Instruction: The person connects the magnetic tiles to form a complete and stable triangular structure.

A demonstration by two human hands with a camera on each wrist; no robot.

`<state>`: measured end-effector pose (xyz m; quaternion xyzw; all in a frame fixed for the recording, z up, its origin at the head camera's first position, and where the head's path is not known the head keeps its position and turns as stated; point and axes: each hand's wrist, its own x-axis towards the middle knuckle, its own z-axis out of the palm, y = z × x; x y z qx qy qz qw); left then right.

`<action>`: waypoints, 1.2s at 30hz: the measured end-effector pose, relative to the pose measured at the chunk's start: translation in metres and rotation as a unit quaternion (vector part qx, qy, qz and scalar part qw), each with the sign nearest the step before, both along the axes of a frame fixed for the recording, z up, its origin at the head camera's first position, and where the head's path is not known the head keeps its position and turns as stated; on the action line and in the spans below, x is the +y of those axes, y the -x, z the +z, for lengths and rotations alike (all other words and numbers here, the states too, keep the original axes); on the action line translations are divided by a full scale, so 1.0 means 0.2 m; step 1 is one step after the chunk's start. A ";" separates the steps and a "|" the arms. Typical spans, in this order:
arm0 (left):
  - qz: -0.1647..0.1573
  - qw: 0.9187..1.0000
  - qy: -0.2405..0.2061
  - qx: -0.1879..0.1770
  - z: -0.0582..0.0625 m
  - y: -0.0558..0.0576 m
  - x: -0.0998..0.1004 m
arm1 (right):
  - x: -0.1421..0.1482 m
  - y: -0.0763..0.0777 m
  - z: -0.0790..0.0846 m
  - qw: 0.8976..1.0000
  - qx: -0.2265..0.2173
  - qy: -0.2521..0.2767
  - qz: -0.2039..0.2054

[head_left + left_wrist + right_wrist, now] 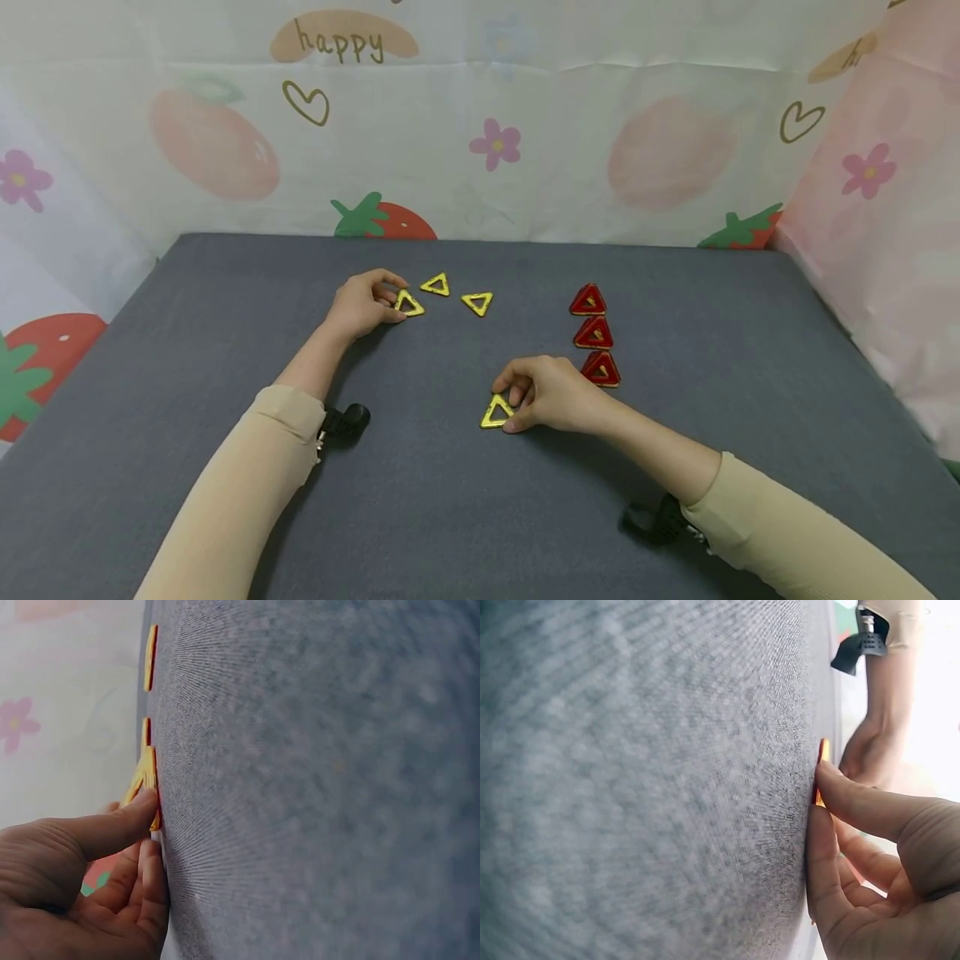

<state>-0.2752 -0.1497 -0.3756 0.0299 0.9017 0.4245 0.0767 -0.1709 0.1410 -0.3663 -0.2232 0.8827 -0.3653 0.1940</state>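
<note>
My left hand (pixel 362 304) pinches a hollow yellow triangle (pixel 414 312) between thumb and fingers near the far side of the table. In the left wrist view this triangle (pixel 148 766) has a red underside and tilts up from the cloth. Nearer the front, my right hand (pixel 557 393) pinches another hollow yellow triangle (pixel 491 425) by its right side. Seen from the right wrist, that piece (pixel 824 750) is edge-on, close to the cloth. A loose yellow triangle (pixel 435 292) lies just right of the left hand, and one more yellow triangle (pixel 477 297) lies beyond it.
Three red triangular pieces with gold edges form a column: a far one (pixel 587 308), a middle one (pixel 585 338) and a near one (pixel 609 377) just behind the right hand. Grey cloth (pixel 420 500) covers the table. A printed curtain (pixel 555 50) hangs along its far edge.
</note>
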 end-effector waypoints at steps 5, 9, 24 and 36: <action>-0.007 1.000 0.018 0.020 0.01 -0.01 0.00 | 0.00 0.00 0.00 1.000 0.001 0.000 0.001; -0.016 0.999 0.024 0.023 0.01 -0.03 0.00 | -0.01 -0.01 0.01 1.000 0.003 -0.001 0.003; -0.090 0.991 -0.072 -0.062 0.06 -0.18 0.11 | -0.01 -0.01 0.00 1.000 0.005 -0.003 0.002; -0.131 0.982 -0.094 -0.102 0.07 -0.32 0.22 | -0.01 -0.01 0.01 1.000 -0.001 -0.010 -0.002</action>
